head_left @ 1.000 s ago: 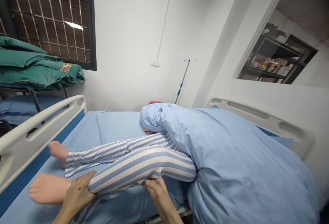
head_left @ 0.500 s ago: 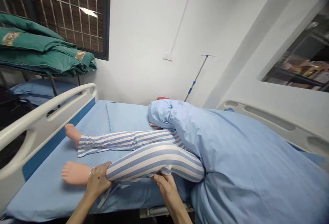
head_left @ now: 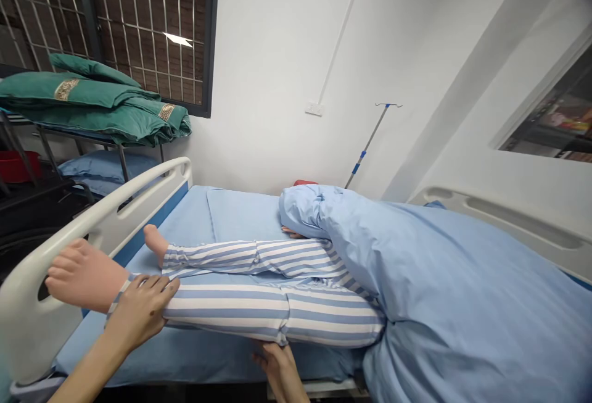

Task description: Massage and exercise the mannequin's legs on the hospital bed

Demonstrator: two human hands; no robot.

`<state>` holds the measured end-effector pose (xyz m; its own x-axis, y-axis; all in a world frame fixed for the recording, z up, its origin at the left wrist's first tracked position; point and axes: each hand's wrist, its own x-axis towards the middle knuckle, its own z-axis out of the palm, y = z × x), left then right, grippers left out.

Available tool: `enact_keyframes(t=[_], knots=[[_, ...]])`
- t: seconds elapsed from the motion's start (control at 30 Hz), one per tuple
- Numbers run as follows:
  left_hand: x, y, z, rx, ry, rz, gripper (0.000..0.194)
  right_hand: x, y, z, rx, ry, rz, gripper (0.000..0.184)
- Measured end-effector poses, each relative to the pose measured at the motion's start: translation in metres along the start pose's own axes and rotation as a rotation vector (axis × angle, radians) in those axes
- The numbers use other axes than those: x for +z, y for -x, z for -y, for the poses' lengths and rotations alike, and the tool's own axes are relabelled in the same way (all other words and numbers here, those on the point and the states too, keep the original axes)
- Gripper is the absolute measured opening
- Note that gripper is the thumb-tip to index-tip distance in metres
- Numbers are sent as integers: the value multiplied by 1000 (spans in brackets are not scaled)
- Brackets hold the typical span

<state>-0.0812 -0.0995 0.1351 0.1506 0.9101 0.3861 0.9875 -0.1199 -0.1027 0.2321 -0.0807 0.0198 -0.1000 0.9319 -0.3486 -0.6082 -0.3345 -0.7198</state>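
A manikin's near leg [head_left: 222,307], in blue-and-white striped trousers, stretches out straight, with its bare foot [head_left: 86,273] raised by the bed's end board. My left hand [head_left: 141,307] is closed over the lower leg just above the ankle. Under the knee, my right hand [head_left: 275,363] supports the leg from below, its thumb against the trouser cloth and some fingers hidden or blurred. The far leg [head_left: 213,258] lies on the blue sheet [head_left: 240,208]. A light blue quilt [head_left: 430,273] covers the body from the hips up.
The white end board [head_left: 95,221] stands at the left and another board [head_left: 504,221] at the right. Behind the bed is an IV pole [head_left: 367,147] by the wall. Folded green quilts [head_left: 106,103] lie on a rack at the back left, above blue pillows [head_left: 108,165].
The near leg has gone from bent to straight, its foot moving left and up toward the end board. My left hand moved left with the ankle; the view has shifted slightly.
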Motion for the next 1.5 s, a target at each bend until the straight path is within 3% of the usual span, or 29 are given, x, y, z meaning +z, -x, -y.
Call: enact_keyframes(t=[0.17,0.27,0.43,0.8,0.9,1.03,1.17,1.5], knots=[[-9,3,-6,44,-106,21,48,-6,-11,-13,67,-23,37,33],[2,6,-6,6,-93,8,48,-7,-9,-6,84,-36,53,33],[26,8,-14,-74,73,36,48,-2,10,22,-19,-3,60,33],[73,-23,-95,-291,454,46,51,21,30,129,-236,126,169,38],[88,-29,-119,-329,525,68,51,26,31,142,-276,164,146,40],[110,-27,-136,-359,589,82,50,28,33,143,-256,183,93,43],[120,-24,-135,-329,580,98,49,26,32,136,-239,189,13,42],[107,-5,-95,-242,491,118,50,20,28,110,-166,166,2,38]])
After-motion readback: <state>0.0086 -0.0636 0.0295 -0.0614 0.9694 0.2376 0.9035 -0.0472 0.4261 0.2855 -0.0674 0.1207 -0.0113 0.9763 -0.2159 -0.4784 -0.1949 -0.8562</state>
